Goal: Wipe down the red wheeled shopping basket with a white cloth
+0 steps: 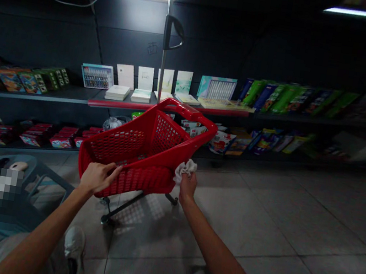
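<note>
A red plastic shopping cart point(126, 142) with perforated walls stands before me, tilted to my view. My left hand point(98, 177) grips the near top edge of its basket, thumb and finger lying along the rim. In my right hand point(188, 185) is a crumpled white cloth point(184, 169), pressed against the cart's side below the handle point(190, 112). Some fingers of both hands are hidden.
Behind the cart runs a shelf point(168, 109) with books point(143, 80), boxes and bagged goods point(284, 100). A metal pole point(161, 68) rises by the cart. At left is a blue-grey plastic stool point(33, 173), partly pixelated. Tiled floor point(272, 207) spreads right.
</note>
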`<state>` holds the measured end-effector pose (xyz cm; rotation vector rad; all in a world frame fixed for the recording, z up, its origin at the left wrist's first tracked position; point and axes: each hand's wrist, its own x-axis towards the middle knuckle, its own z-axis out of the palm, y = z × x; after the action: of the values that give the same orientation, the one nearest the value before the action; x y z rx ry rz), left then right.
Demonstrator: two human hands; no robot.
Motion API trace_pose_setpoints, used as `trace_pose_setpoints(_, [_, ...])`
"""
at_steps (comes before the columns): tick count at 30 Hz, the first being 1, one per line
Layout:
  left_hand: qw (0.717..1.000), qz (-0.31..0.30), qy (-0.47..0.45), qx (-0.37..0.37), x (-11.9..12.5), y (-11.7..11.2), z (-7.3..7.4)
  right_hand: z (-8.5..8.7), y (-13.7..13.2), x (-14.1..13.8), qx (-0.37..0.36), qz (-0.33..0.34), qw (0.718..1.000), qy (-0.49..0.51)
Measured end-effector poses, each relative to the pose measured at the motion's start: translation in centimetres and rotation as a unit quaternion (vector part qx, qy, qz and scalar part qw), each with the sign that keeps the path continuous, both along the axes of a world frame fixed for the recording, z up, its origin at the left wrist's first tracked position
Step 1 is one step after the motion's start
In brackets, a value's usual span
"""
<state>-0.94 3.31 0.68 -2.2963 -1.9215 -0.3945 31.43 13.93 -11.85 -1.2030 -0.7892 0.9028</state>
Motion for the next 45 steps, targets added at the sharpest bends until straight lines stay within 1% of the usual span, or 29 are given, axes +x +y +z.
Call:
trace_pose_setpoints(2, [1.000,-0.001,-0.016,-0.006,-0.2,-0.2,0.2,2.3,-0.3,1.1,0.044,-0.056,0.995,-0.071])
trace_pose_setpoints(4, [0.999,-0.005,-0.029,-0.013,-0.5,-0.4,0.3,4.6,-1.1,1.8,0.106,-0.094,0.980,-0.139])
trace_pose_setpoints(6, [0.999,-0.013,-0.035,-0.018,-1.0,-0.4,0.3,6.8,-2.2,2.3,0.183,-0.119,0.957,-0.189])
trace_pose_setpoints(8, [0.999,-0.017,-0.030,-0.019,-1.7,-0.3,0.2,9.1,-3.4,3.0,0.261,-0.134,0.923,-0.248])
trace_pose_setpoints(10, [0.999,-0.024,-0.027,-0.018,-2.5,-0.2,0.1,11.4,-4.5,3.9,0.313,-0.115,0.882,-0.333])
trace_pose_setpoints(12, [0.999,-0.034,-0.031,-0.017,-3.4,-0.1,0.0,13.8,-5.1,4.8,0.323,-0.067,0.848,-0.415])
trace_pose_setpoints(13, [0.999,-0.040,-0.032,-0.017,-3.8,0.0,0.0,15.0,-5.3,5.1,0.318,-0.045,0.836,-0.445])
trace_pose_setpoints(15, [0.998,-0.049,-0.029,-0.019,-4.6,0.2,0.1,17.4,-5.1,5.7,0.301,-0.027,0.822,-0.482])
trace_pose_setpoints(17, [0.998,-0.053,-0.021,-0.022,-5.0,0.4,0.1,19.4,-4.2,6.0,0.287,-0.012,0.814,-0.505])
trace_pose_setpoints(19, [0.999,-0.039,-0.012,-0.022,-4.9,0.6,0.1,20.8,-2.5,6.0,0.276,0.046,0.804,-0.525])
trace_pose_setpoints(20, [1.000,-0.020,-0.003,-0.021,-4.5,0.7,0.2,21.3,-1.5,6.0,0.269,0.091,0.797,-0.534])
trace_pose_setpoints(22, [0.999,0.041,0.019,-0.016,-3.4,0.8,0.3,21.9,0.6,5.7,0.235,0.183,0.778,-0.553])
trace_pose_setpoints(23, [0.997,0.069,0.026,-0.010,-2.7,0.8,0.4,22.2,1.6,5.4,0.207,0.221,0.765,-0.568])
trace_pose_setpoints(24, [0.996,0.081,0.024,0.001,-2.0,0.7,0.6,22.4,2.3,5.1,0.171,0.251,0.750,-0.588])
trace_pose_setpoints(25, [0.997,0.070,0.015,0.015,-1.3,0.7,0.7,22.7,2.7,4.7,0.129,0.274,0.732,-0.611])
trace_pose_setpoints(26, [0.999,0.038,0.000,0.029,-0.6,0.6,0.9,23.1,2.8,4.3,0.085,0.289,0.712,-0.635])
trace_pose_setpoints(28, [0.996,-0.060,-0.029,0.052,0.9,0.5,1.2,24.1,2.1,3.4,0.011,0.306,0.671,-0.675])
trace_pose_setpoints(29, [0.992,-0.105,-0.038,0.058,1.7,0.4,1.2,24.7,1.3,3.0,-0.014,0.311,0.652,-0.691])
trace_pose_setpoints(30, [0.988,-0.137,-0.044,0.062,2.4,0.3,1.2,25.2,0.4,2.6,-0.030,0.315,0.633,-0.706])
trace_pose_setpoints(32, [0.982,-0.164,-0.047,0.076,3.9,0.2,1.1,26.1,-1.6,1.8,-0.041,0.321,0.603,-0.729])
trace_pose_setpoints(33, [0.982,-0.163,-0.047,0.086,4.6,0.2,1.0,26.5,-2.6,1.6,-0.041,0.326,0.591,-0.737])
trace_pose_setpoints(35, [0.984,-0.146,-0.040,0.095,5.6,0.1,0.9,27.1,-4.1,1.2,-0.036,0.338,0.575,-0.744])
trace_pose_setpoints(38, [0.991,-0.104,-0.037,0.074,6.1,0.1,0.6,27.7,-5.2,1.0,-0.027,0.365,0.551,-0.750])
trace_pose_setpoints(41, [0.992,-0.102,-0.052,0.062,5.6,0.1,0.2,27.9,-4.9,1.0,-0.024,0.384,0.535,-0.752])
trace_pose_setpoints(45, [0.988,-0.110,-0.050,0.099,4.6,0.2,-0.7,27.6,-2.6,0.7,-0.012,0.377,0.509,-0.774])
